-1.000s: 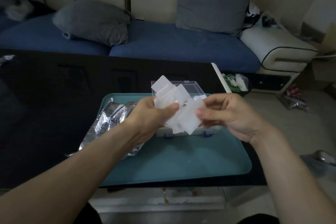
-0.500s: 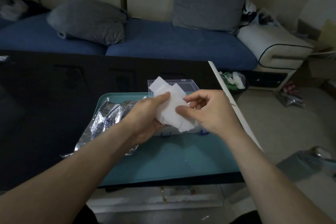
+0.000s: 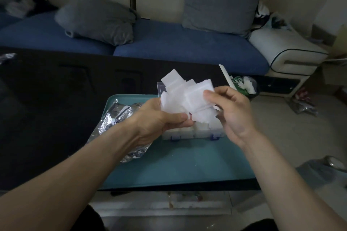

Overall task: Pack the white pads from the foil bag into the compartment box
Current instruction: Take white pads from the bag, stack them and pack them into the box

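Pads [image 3: 185, 97], white and loosely fanned, are held in a bunch above the box [image 3: 193, 131], raised clear of it. The bunch is gripped from below by the left hand [image 3: 159, 118], whose thumb is curled over the lower edge of the stack. The right hand [image 3: 230, 110] is closed on the right side of the same bunch, with the thumb pressed on the front of one pad and the fingers bent behind it (how many pads are pinched there cannot be told).

The box is set on the far part of a teal tray [image 3: 180, 167], with its clear lid [image 3: 159, 88] stood open behind the pads. White pads are seen already lying in the front compartments, though most of the box is hidden by the hands. Two blue latches [image 3: 215, 137] are seen on its near edge.

The bag [image 3: 114, 124], crumpled silver foil, is laid on the left side of the tray, partly covered by the left forearm and hanging over the tray's left rim onto the dark table [image 3: 56, 110].

Behind the table a blue sofa [image 3: 169, 41] is seen, with two grey cushions [image 3: 97, 18] on it.
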A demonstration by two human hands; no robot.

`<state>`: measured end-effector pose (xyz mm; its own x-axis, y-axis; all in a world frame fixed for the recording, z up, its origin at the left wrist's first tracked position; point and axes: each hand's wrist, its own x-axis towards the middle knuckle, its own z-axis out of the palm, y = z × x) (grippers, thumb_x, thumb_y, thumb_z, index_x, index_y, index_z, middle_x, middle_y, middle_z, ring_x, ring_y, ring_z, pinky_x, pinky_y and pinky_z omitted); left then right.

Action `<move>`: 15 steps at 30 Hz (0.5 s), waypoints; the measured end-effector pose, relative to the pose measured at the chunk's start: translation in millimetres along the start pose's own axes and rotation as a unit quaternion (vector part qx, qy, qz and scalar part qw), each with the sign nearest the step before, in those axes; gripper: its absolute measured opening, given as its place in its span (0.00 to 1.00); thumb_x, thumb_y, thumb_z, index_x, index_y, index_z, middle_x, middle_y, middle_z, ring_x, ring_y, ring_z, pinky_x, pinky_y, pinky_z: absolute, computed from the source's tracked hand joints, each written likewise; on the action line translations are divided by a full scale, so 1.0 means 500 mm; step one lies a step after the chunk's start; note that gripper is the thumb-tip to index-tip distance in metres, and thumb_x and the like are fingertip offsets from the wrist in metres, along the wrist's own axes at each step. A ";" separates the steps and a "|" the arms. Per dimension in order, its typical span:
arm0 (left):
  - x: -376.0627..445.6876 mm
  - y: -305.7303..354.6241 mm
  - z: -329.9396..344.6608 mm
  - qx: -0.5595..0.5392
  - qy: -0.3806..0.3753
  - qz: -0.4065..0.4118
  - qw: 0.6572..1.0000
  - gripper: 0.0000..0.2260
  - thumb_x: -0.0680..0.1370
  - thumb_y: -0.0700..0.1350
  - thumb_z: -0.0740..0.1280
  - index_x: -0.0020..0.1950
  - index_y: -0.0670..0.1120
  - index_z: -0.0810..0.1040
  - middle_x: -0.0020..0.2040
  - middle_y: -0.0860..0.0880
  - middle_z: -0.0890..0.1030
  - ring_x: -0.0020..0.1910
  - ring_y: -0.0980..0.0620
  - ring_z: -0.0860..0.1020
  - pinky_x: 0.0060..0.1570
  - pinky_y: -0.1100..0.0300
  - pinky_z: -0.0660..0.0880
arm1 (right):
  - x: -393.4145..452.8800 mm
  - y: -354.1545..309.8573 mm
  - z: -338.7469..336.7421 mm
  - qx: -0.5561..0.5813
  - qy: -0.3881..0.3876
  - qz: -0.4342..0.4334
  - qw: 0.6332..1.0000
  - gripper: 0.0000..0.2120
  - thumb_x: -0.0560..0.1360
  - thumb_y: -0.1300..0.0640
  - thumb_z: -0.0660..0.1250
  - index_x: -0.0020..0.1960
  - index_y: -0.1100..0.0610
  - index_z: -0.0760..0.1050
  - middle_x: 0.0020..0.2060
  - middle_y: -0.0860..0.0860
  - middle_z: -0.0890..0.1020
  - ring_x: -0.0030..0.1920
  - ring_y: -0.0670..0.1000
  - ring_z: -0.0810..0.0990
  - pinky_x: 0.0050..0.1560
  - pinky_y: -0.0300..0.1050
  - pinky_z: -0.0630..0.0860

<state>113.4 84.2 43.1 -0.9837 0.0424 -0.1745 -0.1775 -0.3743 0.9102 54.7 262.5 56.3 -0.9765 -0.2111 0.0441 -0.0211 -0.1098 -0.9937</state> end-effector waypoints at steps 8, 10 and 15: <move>0.007 0.008 0.010 -0.048 -0.004 -0.010 0.999 0.17 0.75 0.37 0.69 0.64 0.35 0.77 0.56 0.36 0.82 0.55 0.41 0.81 0.53 0.50 0.81 | -0.004 0.024 0.041 -0.036 0.081 -0.013 0.996 0.07 0.72 0.61 0.77 0.42 0.55 0.79 0.33 0.47 0.84 0.36 0.46 0.83 0.37 0.40 0.78; 0.006 0.007 0.010 -0.042 -0.006 -0.007 0.999 0.18 0.75 0.41 0.70 0.64 0.36 0.78 0.59 0.36 0.81 0.58 0.39 0.81 0.53 0.51 0.81 | -0.006 0.029 0.050 -0.055 0.086 -0.027 0.994 0.07 0.73 0.60 0.77 0.41 0.55 0.79 0.31 0.46 0.83 0.34 0.44 0.83 0.34 0.38 0.77; 0.008 0.002 0.005 -0.043 0.020 -0.012 0.999 0.18 0.73 0.40 0.71 0.62 0.35 0.78 0.58 0.37 0.83 0.57 0.41 0.82 0.52 0.50 0.82 | -0.007 0.038 0.060 -0.098 0.102 -0.049 0.989 0.07 0.72 0.58 0.77 0.41 0.54 0.79 0.38 0.52 0.85 0.39 0.48 0.84 0.39 0.42 0.79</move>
<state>109.5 86.2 44.3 -0.9769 0.0153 -0.2132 -0.1970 -0.4513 0.8703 64.1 231.9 40.1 -0.9903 -0.0055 0.1386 -0.1387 0.0743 -0.9875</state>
